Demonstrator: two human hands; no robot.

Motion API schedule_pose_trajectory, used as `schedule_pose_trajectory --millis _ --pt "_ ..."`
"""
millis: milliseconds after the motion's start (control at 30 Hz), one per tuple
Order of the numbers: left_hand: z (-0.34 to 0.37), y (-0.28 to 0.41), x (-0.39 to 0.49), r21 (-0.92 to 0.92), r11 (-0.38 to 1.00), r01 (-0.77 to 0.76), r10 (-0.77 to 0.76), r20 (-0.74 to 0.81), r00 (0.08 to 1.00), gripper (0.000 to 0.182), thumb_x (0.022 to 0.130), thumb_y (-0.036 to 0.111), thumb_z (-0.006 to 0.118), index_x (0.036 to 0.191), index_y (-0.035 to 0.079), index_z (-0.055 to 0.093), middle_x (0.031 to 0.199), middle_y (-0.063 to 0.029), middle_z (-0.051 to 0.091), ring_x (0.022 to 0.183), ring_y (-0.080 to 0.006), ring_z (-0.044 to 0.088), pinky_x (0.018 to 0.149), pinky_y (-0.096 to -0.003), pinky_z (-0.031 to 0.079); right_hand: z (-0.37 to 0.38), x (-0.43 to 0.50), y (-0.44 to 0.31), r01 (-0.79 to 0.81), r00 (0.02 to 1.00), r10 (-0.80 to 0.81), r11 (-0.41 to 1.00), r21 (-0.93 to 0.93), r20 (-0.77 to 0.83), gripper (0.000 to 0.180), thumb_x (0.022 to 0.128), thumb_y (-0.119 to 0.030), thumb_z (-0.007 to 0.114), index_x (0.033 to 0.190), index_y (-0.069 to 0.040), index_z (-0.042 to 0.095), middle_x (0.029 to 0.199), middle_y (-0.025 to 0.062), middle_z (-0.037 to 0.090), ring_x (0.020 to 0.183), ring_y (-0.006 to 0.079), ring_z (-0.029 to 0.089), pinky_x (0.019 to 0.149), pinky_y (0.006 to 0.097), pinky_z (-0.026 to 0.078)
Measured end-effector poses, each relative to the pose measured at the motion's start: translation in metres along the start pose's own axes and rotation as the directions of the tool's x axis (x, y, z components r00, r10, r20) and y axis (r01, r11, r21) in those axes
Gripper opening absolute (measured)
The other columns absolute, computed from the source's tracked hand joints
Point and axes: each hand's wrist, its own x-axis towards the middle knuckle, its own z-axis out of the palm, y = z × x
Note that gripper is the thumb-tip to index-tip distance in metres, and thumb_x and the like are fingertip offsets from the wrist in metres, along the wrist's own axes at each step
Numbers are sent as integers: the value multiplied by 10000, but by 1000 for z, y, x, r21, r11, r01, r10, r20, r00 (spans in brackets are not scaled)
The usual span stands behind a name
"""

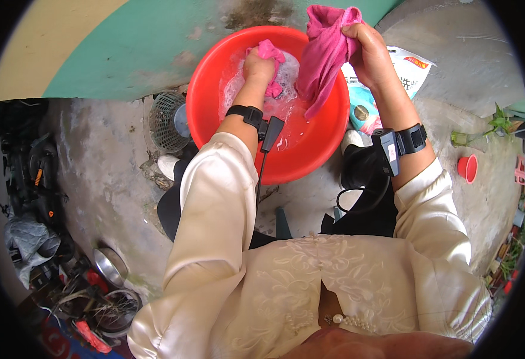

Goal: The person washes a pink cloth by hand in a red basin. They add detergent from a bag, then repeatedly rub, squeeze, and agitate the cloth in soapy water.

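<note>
A large red plastic basin (303,157) stands on the floor before me, with foamy water (289,69) in it. My left hand (259,68) is down in the basin, its fingers closed around a bunched pink cloth (270,50) among the suds. Above the basin's right rim, my right hand (370,51) grips the top of a pink cloth (325,58), which hangs down over the water. I cannot tell whether both hands hold parts of one cloth. Most of my left fingers are hidden by the hand and the fabric.
A printed detergent bag (363,105) leans right of the basin. To its left stands a green plastic basket (166,121). A painted wall (132,49) rises behind. Farther off are a small red pot (467,168), a metal bowl (110,267) and a spoked wheel (118,312).
</note>
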Motion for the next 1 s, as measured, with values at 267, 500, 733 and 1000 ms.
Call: schedule_pose_trajectory --millis 267,500,733,1000 --pt "21 36 -40 439 832 -338 -40 656 754 282 825 220 491 1041 116 639 1099 -205 585 1026 -338 568 862 -401 448 6 -2 0 -23 996 24 1000 -15 82 231 791 -145 549 956 10 597 838 49 617 729 114 569 696 246 462" --pt "-26 26 -3 262 882 -392 325 264 908 181 771 82 577 938 67 645 775 -128 654 723 -197 631 675 -312 497 15 -14 -2 -107 932 99 994 2 349 198 785 -104 524 946 -10 592 839 22 609 749 89 555 721 232 449" --pt "-108 56 -29 -140 985 -106 143 290 946 439 869 259 564 1228 24 470 1055 -112 601 842 -191 603 716 -334 504 40 -20 9 -234 852 220 972 -29 475 225 761 -37 483 961 -10 582 822 22 596 691 76 539 653 211 456" --pt "-165 94 -130 -482 766 425 -99 565 819 469 871 465 531 1096 54 542 948 -97 618 794 -153 621 667 -308 529 81 -31 45 -186 798 298 949 -256 523 244 770 7 469 975 -13 600 784 -20 585 675 54 520 647 205 448"
